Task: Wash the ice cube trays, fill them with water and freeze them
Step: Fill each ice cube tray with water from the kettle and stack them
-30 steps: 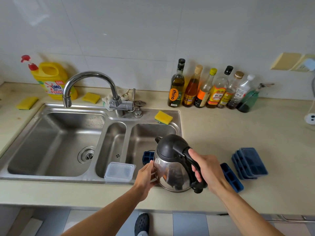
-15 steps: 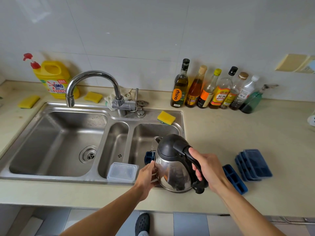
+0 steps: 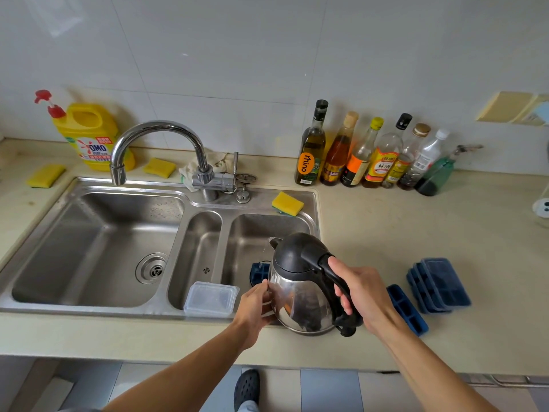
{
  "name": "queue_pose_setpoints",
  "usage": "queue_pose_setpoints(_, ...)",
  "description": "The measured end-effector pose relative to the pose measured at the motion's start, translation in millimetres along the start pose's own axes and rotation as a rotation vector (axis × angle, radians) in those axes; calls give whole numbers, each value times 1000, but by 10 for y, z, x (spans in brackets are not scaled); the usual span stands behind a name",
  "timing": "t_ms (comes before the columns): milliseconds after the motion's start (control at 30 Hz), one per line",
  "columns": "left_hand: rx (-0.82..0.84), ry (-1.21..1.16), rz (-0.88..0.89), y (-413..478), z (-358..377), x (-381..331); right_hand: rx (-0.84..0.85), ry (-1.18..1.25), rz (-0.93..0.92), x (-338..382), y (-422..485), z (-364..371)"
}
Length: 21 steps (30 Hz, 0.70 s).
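Observation:
My right hand [image 3: 361, 294] grips the black handle of a steel kettle [image 3: 300, 292], tilted with its spout over the right sink basin [image 3: 252, 233]. A thin stream of water falls from the spout onto a blue ice cube tray [image 3: 259, 272] down in that basin, mostly hidden by the kettle. My left hand [image 3: 255, 306] touches the kettle's left side. One blue ice cube tray [image 3: 408, 309] lies on the counter right of the kettle, and a stack of blue trays [image 3: 439, 285] sits beyond it.
A clear plastic lid [image 3: 211, 298] rests on the sink's front rim. The faucet [image 3: 154, 144] arches over the left basin. A yellow sponge [image 3: 287, 203] lies on the sink ledge, bottles [image 3: 368, 153] line the wall, and a yellow detergent jug [image 3: 89, 135] stands far left.
The kettle is tipped slightly further toward the basin and water now shows at the spout. Both hands keep their places.

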<state>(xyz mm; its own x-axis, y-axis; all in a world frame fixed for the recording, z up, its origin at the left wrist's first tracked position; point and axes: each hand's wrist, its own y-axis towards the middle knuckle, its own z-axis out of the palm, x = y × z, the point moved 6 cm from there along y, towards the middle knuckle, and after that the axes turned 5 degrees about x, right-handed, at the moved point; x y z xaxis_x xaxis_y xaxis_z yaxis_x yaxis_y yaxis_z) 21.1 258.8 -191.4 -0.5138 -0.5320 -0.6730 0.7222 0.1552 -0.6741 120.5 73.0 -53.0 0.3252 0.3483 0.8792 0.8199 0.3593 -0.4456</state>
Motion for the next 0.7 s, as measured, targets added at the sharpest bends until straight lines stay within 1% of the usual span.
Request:
queue_pose_setpoints(467,-56,-30,-1,-90,16,40,20,-17,-22,86,-108,-37)
queue_pose_setpoints(700,-75,-9,-9,-121,14,85,31,-20,-27,79,-140,-52)
